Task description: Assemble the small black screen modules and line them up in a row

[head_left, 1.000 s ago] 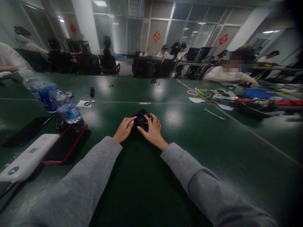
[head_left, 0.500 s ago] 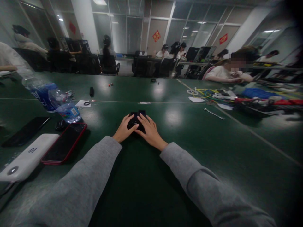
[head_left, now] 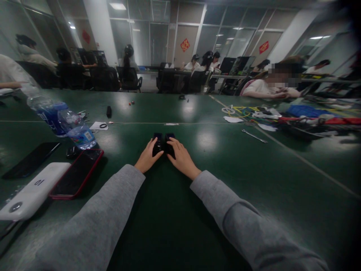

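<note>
Two small, dark, glossy box-like objects stand side by side on the green table, a narrow gap between them. My left hand (head_left: 148, 155) is closed around the left black object (head_left: 158, 140), thumb on its near side and fingers over the outer side and top. Around the right black object (head_left: 170, 140) my right hand (head_left: 182, 157) is closed in the same way. What kind of things they are I cannot make out, since my fingers cover part of each.
To the left are a red-edged phone (head_left: 77, 175), a white power bank (head_left: 35, 190), a dark phone (head_left: 31, 160) and plastic bottles (head_left: 80, 130). A wrench (head_left: 254, 136) and a pile of cables (head_left: 304, 116) lie to the right. A person (head_left: 267, 86) sits across the table.
My hands have moved slightly apart. A gap now shows between the two black objects, which were covered more by my fingers before.
</note>
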Demonstrator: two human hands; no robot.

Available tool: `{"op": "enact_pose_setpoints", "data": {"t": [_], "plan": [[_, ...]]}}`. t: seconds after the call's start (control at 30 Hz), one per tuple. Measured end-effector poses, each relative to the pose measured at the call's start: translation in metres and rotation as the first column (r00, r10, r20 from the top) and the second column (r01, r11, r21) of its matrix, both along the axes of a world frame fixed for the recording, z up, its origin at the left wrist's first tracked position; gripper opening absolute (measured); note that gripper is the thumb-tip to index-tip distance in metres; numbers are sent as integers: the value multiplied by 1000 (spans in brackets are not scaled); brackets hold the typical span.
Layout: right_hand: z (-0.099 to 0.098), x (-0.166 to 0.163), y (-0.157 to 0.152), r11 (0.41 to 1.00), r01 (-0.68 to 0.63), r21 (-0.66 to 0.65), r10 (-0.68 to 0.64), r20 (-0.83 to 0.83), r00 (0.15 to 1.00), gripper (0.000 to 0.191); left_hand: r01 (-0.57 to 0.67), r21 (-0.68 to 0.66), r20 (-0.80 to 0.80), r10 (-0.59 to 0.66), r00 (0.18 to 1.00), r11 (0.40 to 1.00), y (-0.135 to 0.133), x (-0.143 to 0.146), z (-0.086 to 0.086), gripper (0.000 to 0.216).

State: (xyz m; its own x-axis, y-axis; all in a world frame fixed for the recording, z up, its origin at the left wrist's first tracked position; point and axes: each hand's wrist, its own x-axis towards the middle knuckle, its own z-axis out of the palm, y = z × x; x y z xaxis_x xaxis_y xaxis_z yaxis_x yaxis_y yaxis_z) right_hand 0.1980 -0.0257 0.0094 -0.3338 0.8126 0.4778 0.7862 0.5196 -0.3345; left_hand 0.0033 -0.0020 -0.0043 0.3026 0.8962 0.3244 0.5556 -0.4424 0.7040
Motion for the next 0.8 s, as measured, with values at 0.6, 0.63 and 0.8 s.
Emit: {"op": "enact_pose_setpoints", "data": {"t": [0.6, 0.63, 0.8], "plan": [[15, 0, -8, 943, 286, 171, -258, -165, 952, 59, -228, 260, 157, 192, 969, 938, -11, -1, 13, 67], [18, -3, -11, 950, 249, 187, -227, -129, 965, 59, -261, 287, 173, 217, 961, 922, -11, -2, 15, 66], [14, -18, -14, 979, 102, 174, -114, 61, 992, 59, -362, 291, 215, 309, 927, 886, -4, -10, 11, 66]]}}
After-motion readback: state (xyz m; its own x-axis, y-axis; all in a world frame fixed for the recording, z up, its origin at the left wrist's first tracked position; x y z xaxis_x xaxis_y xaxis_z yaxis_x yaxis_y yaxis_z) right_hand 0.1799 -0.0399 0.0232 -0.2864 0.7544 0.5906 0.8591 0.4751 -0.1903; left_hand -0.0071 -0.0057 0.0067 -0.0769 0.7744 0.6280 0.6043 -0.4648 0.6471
